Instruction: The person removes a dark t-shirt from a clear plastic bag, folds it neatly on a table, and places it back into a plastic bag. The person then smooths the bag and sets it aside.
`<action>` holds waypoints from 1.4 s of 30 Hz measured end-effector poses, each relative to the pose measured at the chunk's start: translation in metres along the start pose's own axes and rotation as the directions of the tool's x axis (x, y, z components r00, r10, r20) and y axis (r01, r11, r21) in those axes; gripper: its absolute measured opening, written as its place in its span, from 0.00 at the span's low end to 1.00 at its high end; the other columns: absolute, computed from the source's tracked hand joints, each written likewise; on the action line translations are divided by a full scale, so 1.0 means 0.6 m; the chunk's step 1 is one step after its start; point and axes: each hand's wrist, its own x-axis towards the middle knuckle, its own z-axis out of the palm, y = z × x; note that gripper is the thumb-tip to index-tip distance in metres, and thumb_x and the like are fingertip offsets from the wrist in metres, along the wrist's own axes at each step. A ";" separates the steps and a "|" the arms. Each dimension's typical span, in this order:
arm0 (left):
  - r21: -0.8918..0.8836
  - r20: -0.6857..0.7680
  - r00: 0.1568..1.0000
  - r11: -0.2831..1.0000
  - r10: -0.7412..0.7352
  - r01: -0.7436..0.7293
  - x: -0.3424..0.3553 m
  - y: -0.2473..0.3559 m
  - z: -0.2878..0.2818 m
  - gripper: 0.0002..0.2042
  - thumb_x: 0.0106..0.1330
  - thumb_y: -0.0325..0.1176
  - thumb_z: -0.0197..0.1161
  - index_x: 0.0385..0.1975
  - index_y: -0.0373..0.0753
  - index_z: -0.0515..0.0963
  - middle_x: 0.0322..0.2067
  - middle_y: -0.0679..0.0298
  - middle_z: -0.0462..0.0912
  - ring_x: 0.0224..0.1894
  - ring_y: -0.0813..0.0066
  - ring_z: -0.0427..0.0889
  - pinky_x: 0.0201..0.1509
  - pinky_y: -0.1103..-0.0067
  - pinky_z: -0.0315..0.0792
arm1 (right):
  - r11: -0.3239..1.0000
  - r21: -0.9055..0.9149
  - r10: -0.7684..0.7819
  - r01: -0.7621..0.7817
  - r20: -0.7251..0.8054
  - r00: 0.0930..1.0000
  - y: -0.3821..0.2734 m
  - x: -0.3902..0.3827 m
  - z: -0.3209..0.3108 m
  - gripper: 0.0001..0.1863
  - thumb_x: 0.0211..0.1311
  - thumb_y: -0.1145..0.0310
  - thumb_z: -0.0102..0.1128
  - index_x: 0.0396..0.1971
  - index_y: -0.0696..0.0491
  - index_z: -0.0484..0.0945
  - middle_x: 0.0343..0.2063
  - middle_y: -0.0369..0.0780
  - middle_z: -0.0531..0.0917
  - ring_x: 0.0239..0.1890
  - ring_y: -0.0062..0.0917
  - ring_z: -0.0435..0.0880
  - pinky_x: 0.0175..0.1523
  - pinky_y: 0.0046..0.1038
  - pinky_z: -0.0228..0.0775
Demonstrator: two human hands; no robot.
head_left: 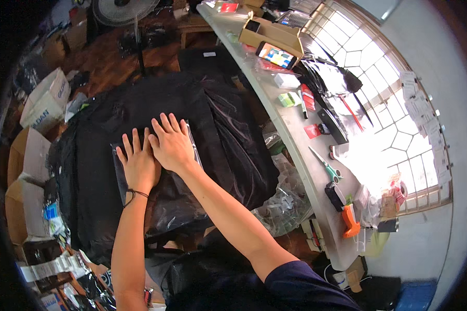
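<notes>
My left hand (141, 168) lies flat, fingers spread, on a dark folded item in a clear plastic bag (175, 203). Beside it, my right hand (172, 146) presses flat on the same bag, its fingers apart and its edge touching the left hand near the fingertips. Glossy plastic shows along the right side and toward my body; the item inside is too dark to name. Under the bag spreads a large pile covered in black cloth (101, 124), with shiny folds on its right. A dark cord circles my left wrist.
Along the right runs a long pale table (290, 140) holding scissors (331, 170), an orange-handled tool (351, 223) and a phone (276, 55) leaning on a cardboard box (269, 33). Open cartons (28, 207) stand at left. A fan (120, 9) stands beyond the pile. Clear plastic bags (288, 199) lie between pile and table.
</notes>
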 end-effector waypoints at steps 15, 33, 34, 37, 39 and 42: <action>-0.324 -0.067 0.998 0.946 0.006 -0.027 0.029 -0.037 -0.036 0.30 0.81 0.56 0.52 0.78 0.50 0.66 0.78 0.46 0.63 0.82 0.39 0.53 0.81 0.40 0.47 | 0.685 0.577 0.245 -0.445 0.393 0.886 0.122 -0.207 -0.279 0.18 0.79 0.69 0.58 0.63 0.58 0.82 0.52 0.40 0.89 0.46 0.19 0.86 0.48 0.25 0.81; -0.356 -0.109 0.908 0.837 0.404 -0.415 -0.045 0.069 -0.025 0.24 0.79 0.51 0.58 0.69 0.52 0.77 0.81 0.53 0.60 0.84 0.47 0.52 0.84 0.44 0.41 | 0.526 0.661 0.355 -0.534 0.400 0.845 0.070 -0.289 -0.260 0.06 0.71 0.75 0.67 0.39 0.62 0.86 0.25 0.36 0.86 0.25 0.16 0.81 0.32 0.23 0.73; -0.354 -0.110 0.909 0.838 0.403 -0.414 -0.046 0.068 -0.024 0.24 0.79 0.51 0.58 0.70 0.52 0.77 0.81 0.53 0.60 0.84 0.47 0.52 0.84 0.44 0.41 | 0.460 0.702 0.340 -0.544 0.427 0.838 0.065 -0.288 -0.266 0.06 0.73 0.75 0.65 0.40 0.63 0.86 0.26 0.36 0.85 0.24 0.15 0.80 0.31 0.22 0.72; -0.356 -0.118 0.909 0.837 0.401 -0.415 -0.049 0.068 -0.025 0.24 0.78 0.51 0.58 0.70 0.52 0.77 0.81 0.54 0.60 0.84 0.48 0.52 0.85 0.46 0.40 | 0.366 0.750 0.317 -0.551 0.456 0.831 0.061 -0.288 -0.264 0.07 0.77 0.74 0.62 0.41 0.63 0.83 0.27 0.36 0.85 0.23 0.13 0.77 0.27 0.18 0.68; -0.354 -0.123 0.909 0.838 0.399 -0.416 -0.050 0.067 -0.026 0.24 0.78 0.51 0.58 0.70 0.52 0.77 0.81 0.54 0.60 0.84 0.48 0.53 0.84 0.45 0.41 | 0.350 0.722 0.344 -0.597 0.494 0.799 0.064 -0.283 -0.267 0.07 0.78 0.73 0.61 0.41 0.63 0.83 0.28 0.36 0.85 0.22 0.12 0.76 0.26 0.18 0.67; -0.348 -0.133 0.907 0.838 0.400 -0.421 -0.051 0.067 -0.025 0.24 0.78 0.50 0.59 0.70 0.52 0.77 0.81 0.54 0.60 0.83 0.47 0.53 0.84 0.45 0.41 | 0.246 0.740 0.299 -0.626 0.556 0.775 0.075 -0.287 -0.260 0.07 0.79 0.72 0.59 0.42 0.61 0.82 0.34 0.39 0.87 0.21 0.12 0.73 0.25 0.17 0.65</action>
